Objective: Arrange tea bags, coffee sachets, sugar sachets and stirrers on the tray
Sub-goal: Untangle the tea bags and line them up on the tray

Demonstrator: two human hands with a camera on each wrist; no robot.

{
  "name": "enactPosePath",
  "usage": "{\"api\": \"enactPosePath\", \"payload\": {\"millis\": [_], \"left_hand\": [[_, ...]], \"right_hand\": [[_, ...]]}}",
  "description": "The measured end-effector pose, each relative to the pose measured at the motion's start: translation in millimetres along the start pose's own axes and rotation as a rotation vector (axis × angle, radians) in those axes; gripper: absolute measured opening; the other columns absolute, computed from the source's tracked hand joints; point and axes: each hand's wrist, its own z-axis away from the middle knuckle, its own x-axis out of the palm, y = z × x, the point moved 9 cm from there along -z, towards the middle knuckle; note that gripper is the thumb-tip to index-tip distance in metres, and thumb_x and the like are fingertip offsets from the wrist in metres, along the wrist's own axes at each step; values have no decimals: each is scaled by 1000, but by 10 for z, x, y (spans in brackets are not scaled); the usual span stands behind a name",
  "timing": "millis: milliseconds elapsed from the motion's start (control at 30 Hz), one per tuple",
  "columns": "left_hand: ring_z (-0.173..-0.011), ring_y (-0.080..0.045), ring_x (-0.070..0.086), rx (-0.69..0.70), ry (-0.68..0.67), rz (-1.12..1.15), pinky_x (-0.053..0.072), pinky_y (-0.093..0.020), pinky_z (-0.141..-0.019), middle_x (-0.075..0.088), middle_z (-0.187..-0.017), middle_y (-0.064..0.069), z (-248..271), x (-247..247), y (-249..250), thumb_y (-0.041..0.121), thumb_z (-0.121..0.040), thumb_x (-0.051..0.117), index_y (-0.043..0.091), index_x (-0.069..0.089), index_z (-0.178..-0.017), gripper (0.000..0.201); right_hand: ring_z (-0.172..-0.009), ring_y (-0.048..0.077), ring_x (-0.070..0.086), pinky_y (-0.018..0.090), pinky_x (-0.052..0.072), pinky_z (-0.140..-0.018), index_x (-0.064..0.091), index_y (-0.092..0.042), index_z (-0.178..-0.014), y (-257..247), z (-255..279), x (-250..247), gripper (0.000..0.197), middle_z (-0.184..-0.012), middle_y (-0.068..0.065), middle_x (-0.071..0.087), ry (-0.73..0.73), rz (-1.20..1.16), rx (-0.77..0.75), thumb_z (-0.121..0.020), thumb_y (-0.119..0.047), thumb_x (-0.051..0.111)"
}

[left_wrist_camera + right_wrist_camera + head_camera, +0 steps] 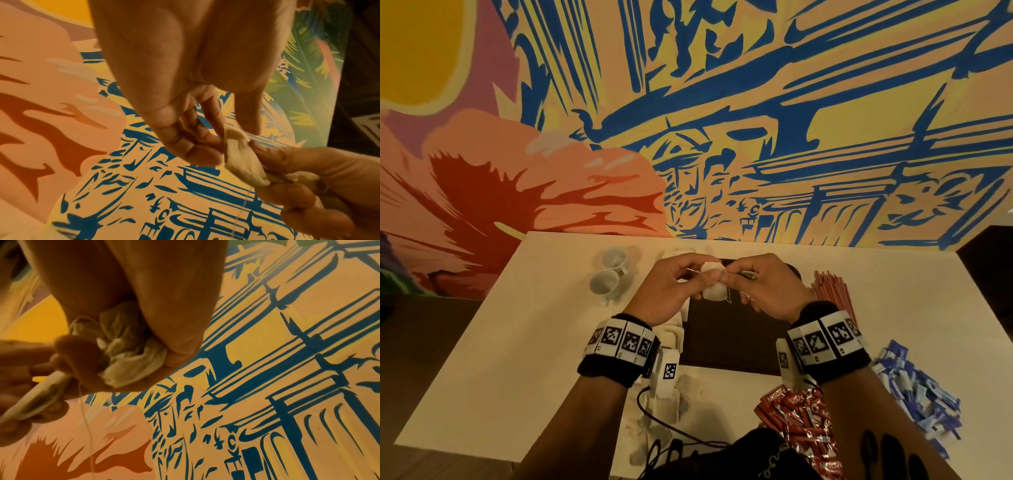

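Observation:
Both hands are raised above the dark tray (736,339). My left hand (697,277) pinches one white tea bag (712,286) between thumb and fingers; the left wrist view shows the same tea bag (240,155) with a thin string hanging from it. My right hand (734,279) touches that tea bag and grips a crumpled bunch of tea bags (127,353) in its palm. More tea bags (671,337) lie along the tray's left side. Red-brown stirrers (832,291), red coffee sachets (801,421) and blue sugar sachets (917,387) lie right of the tray.
Two small white cups (607,274) stand on the white table (517,342), left of the tray. A painted mural wall (722,120) rises directly behind the table. A black cable (664,425) trails near the front edge.

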Motion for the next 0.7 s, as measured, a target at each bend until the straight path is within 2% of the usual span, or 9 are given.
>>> {"api": "enactPosePath", "payload": {"millis": [100, 200, 300, 367, 400, 433, 533, 633, 700], "left_hand": [[-65, -8, 59, 38, 42, -41, 49, -24, -60, 72, -86, -9, -51, -51, 37, 13, -93, 71, 8, 76, -105, 14], [-66, -12, 62, 42, 57, 2, 52, -28, -63, 74, -82, -1, -80, -83, 83, 11, -91, 72, 5, 76, -103, 14], [-65, -20, 65, 31, 34, 4, 56, -27, -66, 74, -77, 0, -109, -92, 110, 9, -91, 72, 4, 74, -104, 14], [-71, -34, 68, 11, 15, -32, 57, -31, -69, 76, -83, -7, -158, -119, 103, 13, -90, 74, 8, 74, -103, 14], [-76, -35, 69, 7, 0, -66, 57, -32, -71, 76, -87, -9, -192, -136, 92, 14, -90, 75, 10, 75, -102, 13], [-79, -31, 70, 11, -16, -111, 57, -31, -72, 76, -90, -7, -232, -152, 84, 15, -89, 76, 13, 76, -100, 11], [-81, -10, 70, 22, -50, -259, 54, -22, -73, 77, -94, 4, -371, -207, 45, 22, -88, 77, 21, 79, -97, 9], [-79, -11, 69, 5, -46, -266, 57, -24, -70, 77, -95, 4, -551, -300, -52, 21, -90, 76, 18, 79, -100, 11], [-77, -15, 68, -5, -14, -267, 59, -30, -71, 76, -95, 1, -698, -406, -154, 19, -91, 75, 19, 78, -101, 10]], "right_hand": [[-42, 4, 47, 20, 41, -44, 72, -15, -102, -31, 15, 65, 18, -61, 0, 59, -65, -62, -2, -97, -32, 67], [-40, 6, 45, 19, 36, -39, 73, -17, -103, -22, 27, 136, 24, -54, -6, 58, -116, -139, 17, -87, -34, 78], [-38, 5, 43, 18, 34, -38, 76, -14, -95, 27, -25, 142, 22, -54, -2, 54, -79, -151, 29, -89, -35, 76], [-37, 5, 43, 18, 34, -38, 76, -12, -91, 69, -71, 136, 23, -55, 2, 52, -58, -157, 35, -91, -35, 74], [-37, 5, 42, 19, 33, -38, 77, -13, -91, 88, -93, 140, 23, -56, 4, 52, -59, -155, 38, -91, -35, 74], [-38, 6, 42, 20, 33, -38, 77, -15, -91, 112, -113, 150, 23, -57, 5, 53, -65, -156, 49, -90, -38, 74], [-45, 13, 45, 23, 34, -41, 76, -23, -96, 330, -177, 197, 33, -68, 13, 59, -82, -194, 171, -86, -54, 71], [-61, 19, 51, 27, 36, -50, 76, -28, -104, 722, -189, 209, 45, -100, 14, 74, -33, -432, 376, -82, -66, 69], [-60, 13, 53, 25, 38, -49, 73, -21, -113, 964, -164, 180, 53, -104, 10, 74, 28, -587, 510, -83, -65, 68]]}}
